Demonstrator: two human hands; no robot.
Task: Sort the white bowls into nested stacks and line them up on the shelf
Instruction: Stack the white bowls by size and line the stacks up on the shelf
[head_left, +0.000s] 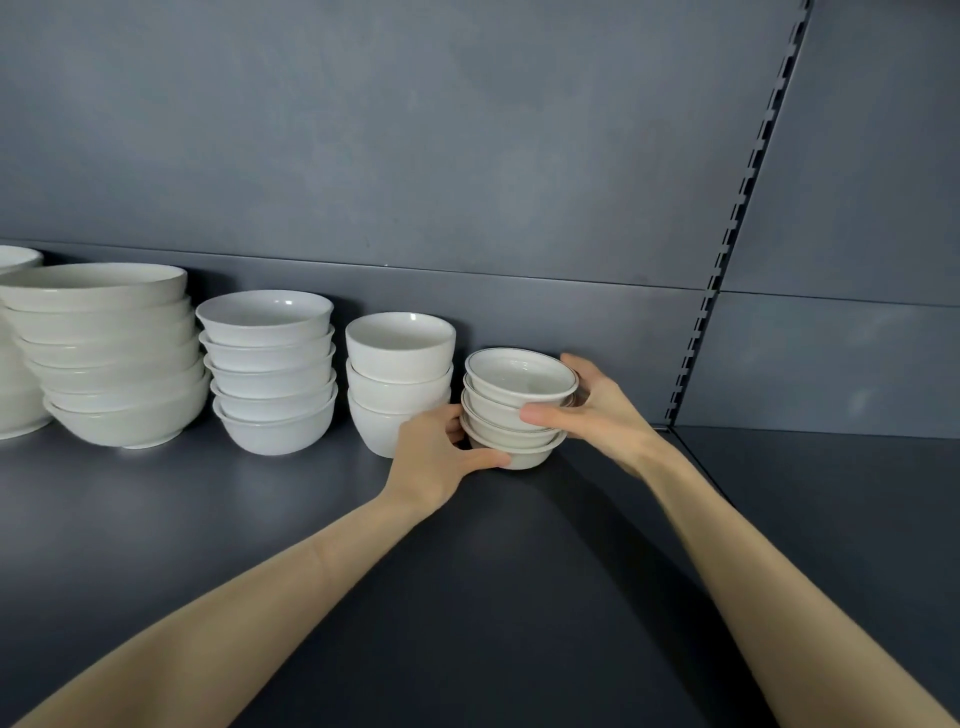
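A stack of small white bowls with thin dark rims (519, 376) stands on the grey shelf (260, 519), rightmost in a row. My left hand (436, 457) grips its base from the left, thumb under the lowest bowl. My right hand (597, 405) clasps the upper bowls from the right, thumb across the front. To the left stand a stack of three deep white bowls (397, 364), a stack of several medium bowls (267, 369) and a stack of several wide bowls (109, 353).
Another white stack (13, 364) is cut off by the left frame edge. The grey back wall (467, 156) runs close behind the row. A slotted upright rail (727, 249) and a shelf seam lie just right of my right hand.
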